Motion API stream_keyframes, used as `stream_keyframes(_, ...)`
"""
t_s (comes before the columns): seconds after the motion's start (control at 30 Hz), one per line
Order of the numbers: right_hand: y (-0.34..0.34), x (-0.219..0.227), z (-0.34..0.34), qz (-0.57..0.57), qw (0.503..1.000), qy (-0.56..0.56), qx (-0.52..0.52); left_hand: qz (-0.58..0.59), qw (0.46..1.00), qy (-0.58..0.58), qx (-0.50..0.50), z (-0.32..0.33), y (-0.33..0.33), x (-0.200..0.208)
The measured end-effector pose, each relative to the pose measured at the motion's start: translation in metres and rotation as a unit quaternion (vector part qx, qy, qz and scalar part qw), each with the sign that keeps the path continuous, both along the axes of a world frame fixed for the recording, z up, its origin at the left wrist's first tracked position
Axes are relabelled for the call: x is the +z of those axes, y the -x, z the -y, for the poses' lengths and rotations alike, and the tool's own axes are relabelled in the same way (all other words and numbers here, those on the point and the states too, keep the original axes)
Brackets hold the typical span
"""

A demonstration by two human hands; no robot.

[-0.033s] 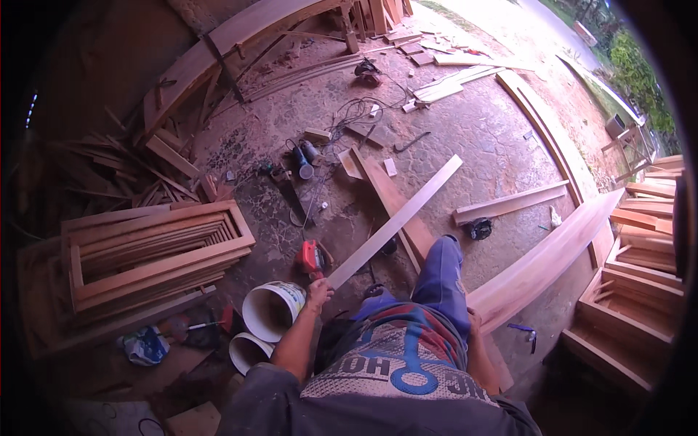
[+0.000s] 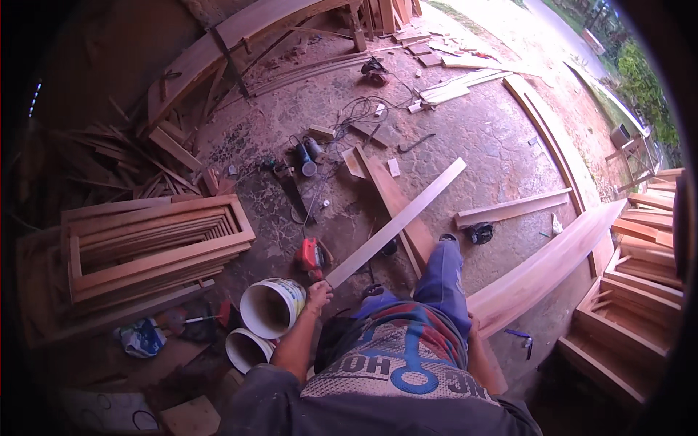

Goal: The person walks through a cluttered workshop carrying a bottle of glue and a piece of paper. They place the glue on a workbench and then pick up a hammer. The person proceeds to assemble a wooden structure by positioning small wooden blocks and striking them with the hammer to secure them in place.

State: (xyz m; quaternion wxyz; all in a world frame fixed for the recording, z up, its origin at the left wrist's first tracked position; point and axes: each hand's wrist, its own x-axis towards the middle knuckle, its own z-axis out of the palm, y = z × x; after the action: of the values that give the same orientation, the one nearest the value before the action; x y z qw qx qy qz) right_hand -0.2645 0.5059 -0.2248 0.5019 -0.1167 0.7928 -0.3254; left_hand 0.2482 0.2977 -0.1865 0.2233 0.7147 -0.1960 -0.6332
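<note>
Gripping a long, narrow, pale wooden strip (image 2: 411, 212) by its near end, the left hand (image 2: 318, 294) curls its fingers beside a red power tool (image 2: 311, 254). The right hand (image 2: 473, 324) is at a broad, pinkish wooden board (image 2: 545, 265); its half-hidden fingers' hold I can't tell. Dark lettering (image 2: 367, 365) crosses the grey shirt (image 2: 342, 387); a white plastic bucket (image 2: 256, 309) bears small print.

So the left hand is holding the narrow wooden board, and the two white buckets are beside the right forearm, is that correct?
Not quite: the head view shows the two white buckets beside the left forearm, not the right. The left hand is indeed holding the narrow wooden board.
</note>
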Motion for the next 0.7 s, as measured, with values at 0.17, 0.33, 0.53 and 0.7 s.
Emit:
stream_keyframes(0.17,0.098,-0.083,0.021,-0.008,0.985,-0.050,0.167,0.060,0.977,-0.098,0.181,-0.060,0.020,-0.019)
stream_keyframes(0.33,0.204,-0.107,0.161,0.044,0.961,-0.001,0.272,0.065,0.935,-0.093,0.337,-0.073,0.106,-0.026)
stream_keyframes(0.53,0.290,0.017,0.341,0.156,0.980,0.018,0.122,0.090,0.972,-0.103,0.190,0.004,0.245,-0.015)
stream_keyframes(0.7,0.336,0.040,0.426,0.093,0.982,-0.006,0.166,0.128,0.977,0.163,0.050,0.098,0.298,-0.007)
